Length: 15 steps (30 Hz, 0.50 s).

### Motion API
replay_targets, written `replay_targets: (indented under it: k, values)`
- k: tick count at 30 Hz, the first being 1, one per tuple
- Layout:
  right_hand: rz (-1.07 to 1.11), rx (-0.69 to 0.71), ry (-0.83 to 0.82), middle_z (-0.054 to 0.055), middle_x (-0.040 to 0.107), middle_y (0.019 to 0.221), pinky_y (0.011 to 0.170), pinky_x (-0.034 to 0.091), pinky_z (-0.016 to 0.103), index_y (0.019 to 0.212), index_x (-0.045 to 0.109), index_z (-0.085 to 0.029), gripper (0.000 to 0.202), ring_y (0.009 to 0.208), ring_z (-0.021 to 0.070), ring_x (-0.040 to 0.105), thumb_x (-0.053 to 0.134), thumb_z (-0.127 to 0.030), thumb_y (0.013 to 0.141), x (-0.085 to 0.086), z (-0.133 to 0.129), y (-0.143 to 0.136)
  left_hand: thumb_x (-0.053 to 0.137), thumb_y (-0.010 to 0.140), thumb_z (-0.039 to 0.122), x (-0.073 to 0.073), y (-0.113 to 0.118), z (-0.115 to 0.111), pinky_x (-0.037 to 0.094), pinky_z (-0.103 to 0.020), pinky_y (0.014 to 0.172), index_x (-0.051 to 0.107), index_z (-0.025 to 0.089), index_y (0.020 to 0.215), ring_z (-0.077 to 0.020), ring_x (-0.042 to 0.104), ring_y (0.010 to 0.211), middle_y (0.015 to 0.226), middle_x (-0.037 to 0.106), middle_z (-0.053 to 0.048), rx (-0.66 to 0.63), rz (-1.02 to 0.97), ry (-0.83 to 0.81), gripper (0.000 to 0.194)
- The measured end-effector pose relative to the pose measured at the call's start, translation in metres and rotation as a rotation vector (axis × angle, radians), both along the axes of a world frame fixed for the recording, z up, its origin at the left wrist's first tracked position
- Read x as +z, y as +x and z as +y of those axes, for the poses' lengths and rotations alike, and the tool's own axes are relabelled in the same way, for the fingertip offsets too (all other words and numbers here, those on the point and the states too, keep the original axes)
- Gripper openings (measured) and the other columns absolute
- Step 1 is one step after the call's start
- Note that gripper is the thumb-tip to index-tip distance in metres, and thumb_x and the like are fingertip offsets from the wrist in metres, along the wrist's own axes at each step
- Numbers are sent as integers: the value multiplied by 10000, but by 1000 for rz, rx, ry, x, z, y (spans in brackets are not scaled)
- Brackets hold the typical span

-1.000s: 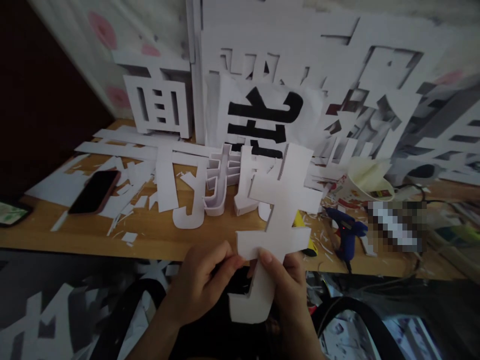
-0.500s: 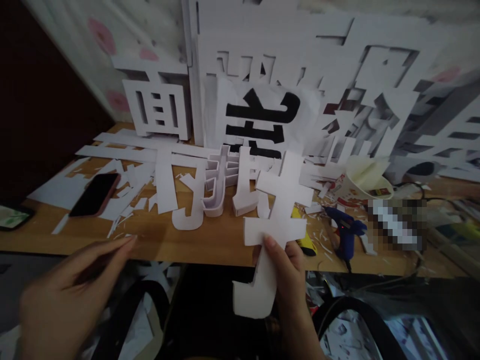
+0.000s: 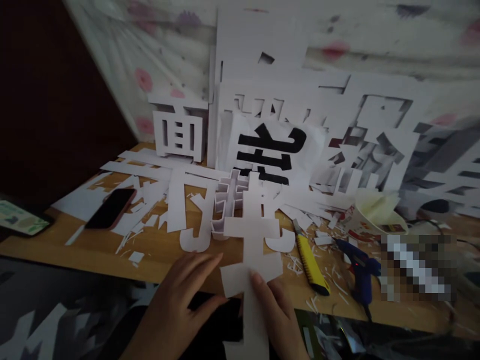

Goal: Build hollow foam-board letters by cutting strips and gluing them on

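My right hand [image 3: 276, 307] grips a white foam-board character cutout [image 3: 258, 245] by its lower stem, thumb on the front face. The cutout stands upright near the table's front edge, its lower end running out of the frame. Just left of it, my left hand [image 3: 183, 300] is open, thumb and fingers apart, and does not touch it. Behind the cutout, a hollow white letter frame [image 3: 228, 200] with thin walls is partly hidden. Another flat white cutout [image 3: 174, 202] lies left of that frame. A printed sheet with a black character [image 3: 272, 150] leans farther back.
A yellow box cutter [image 3: 310, 260] and a blue hot glue gun [image 3: 358, 267] lie at right, near a paper tub [image 3: 378, 215]. A phone [image 3: 110, 209] and paper scraps lie at left. White character boards [image 3: 180, 132] lean along the back.
My left hand has moved right, from the table's left front toward the cutout, and its fingers have spread. The cutout has come lower and more upright in my right hand. The view has shifted.
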State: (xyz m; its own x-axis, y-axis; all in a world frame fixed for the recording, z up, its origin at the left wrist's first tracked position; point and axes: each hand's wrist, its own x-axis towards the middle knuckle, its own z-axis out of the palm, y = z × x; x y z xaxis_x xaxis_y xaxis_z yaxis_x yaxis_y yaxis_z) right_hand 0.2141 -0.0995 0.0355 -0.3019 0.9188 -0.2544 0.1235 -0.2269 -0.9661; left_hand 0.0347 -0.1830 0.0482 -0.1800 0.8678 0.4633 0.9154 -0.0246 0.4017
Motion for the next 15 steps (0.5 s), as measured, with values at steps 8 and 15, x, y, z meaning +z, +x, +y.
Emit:
replay_targets:
  k: [8, 15]
  values:
    - [1, -4, -59, 16, 628, 609, 502, 414, 255, 662, 639, -186, 549, 564, 164, 556, 654, -727, 758, -12, -3, -7, 651, 883, 476, -5, -1, -6, 582, -407, 955, 529, 317, 1306, -235, 636, 1147, 1222, 674, -48, -32, -62, -38, 468]
    - [11, 56, 96, 23, 627, 632, 562, 445, 263, 603, 656, -183, 512, 615, 170, 557, 658, -652, 808, -5, 3, -7, 646, 898, 364, 7, 15, 10, 586, -391, 924, 610, 264, 1230, -229, 656, 1063, 1108, 690, -70, -70, -40, 19, 349]
